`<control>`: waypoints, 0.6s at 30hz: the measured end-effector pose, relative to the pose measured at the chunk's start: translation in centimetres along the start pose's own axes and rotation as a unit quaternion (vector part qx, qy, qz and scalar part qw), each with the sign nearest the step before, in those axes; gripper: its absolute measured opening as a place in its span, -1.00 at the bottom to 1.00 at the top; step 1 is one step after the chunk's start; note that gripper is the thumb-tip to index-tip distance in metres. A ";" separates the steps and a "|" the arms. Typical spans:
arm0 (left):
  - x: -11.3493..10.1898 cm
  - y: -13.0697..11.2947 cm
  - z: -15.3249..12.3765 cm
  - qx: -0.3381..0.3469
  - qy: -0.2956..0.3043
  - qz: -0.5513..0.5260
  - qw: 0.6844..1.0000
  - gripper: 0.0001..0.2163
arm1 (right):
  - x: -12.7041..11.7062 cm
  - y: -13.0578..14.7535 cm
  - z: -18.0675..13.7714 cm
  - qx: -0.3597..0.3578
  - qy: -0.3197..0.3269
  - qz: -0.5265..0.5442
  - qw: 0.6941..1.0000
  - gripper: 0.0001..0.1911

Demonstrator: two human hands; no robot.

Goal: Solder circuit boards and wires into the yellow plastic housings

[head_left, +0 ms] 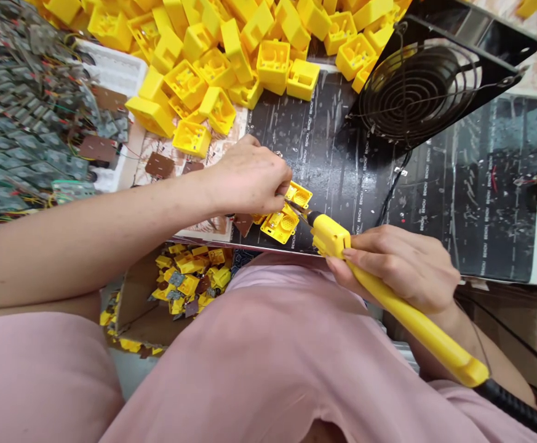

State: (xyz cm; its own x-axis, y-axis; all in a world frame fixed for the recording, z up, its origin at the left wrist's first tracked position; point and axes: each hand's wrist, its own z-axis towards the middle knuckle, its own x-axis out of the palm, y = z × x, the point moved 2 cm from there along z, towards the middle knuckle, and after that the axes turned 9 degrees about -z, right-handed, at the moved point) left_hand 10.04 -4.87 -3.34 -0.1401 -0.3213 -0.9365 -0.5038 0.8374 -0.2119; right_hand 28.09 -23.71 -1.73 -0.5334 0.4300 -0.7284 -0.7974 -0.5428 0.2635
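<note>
My right hand [400, 264] is closed around the yellow handle of a soldering iron [388, 301], its tip pointing left at small yellow plastic casings [281, 225] on the bench's front edge. My left hand [259, 178] is bent over these casings, fingers pinched together beside the iron's tip. What the left fingers hold is hidden. One casing, lying open with a round grille of holes, sits just below those fingers. Another casing part [299, 194] shows beside the iron's tip.
A pile of yellow boxes [272, 64] covers the back of the black bench mat [342, 154]. A black fan [416, 92] stands back right. Wired circuit boards [23, 123] crowd the left. Below the edge, a cardboard box [139, 314] holds yellow parts.
</note>
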 end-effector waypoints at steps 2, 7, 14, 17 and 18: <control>0.0 0.0 0.0 0.006 -0.010 -0.007 1.000 -0.78 | -0.5 0.0 -0.4 0.039 0.002 -0.007 0.999 -0.77; -0.4 -0.5 -0.1 -0.036 0.017 -0.020 0.999 -0.82 | -1.2 -0.3 -2.2 0.129 0.004 -0.001 0.992 -0.83; -0.2 -0.2 -0.6 -0.009 -0.001 0.006 1.000 -0.76 | -0.9 -1.1 -3.1 0.124 -0.062 -0.002 0.990 -0.50; -0.1 0.5 -1.3 0.015 -0.004 -0.008 1.000 -0.70 | -0.5 -1.4 -3.5 0.136 -0.080 -0.022 0.987 -0.32; 0.0 0.8 -1.6 0.025 -0.008 -0.017 0.999 -0.68 | -0.4 -1.5 -3.7 0.145 -0.088 -0.033 0.985 -0.30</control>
State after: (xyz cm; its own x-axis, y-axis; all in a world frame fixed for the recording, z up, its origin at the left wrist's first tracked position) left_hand 8.33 -4.89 -3.04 -0.1095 -0.3438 -0.9326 -0.4645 0.8472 -0.2578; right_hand 30.51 -25.76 -4.13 -0.4980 0.5902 -0.6353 -0.8654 -0.2917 0.4074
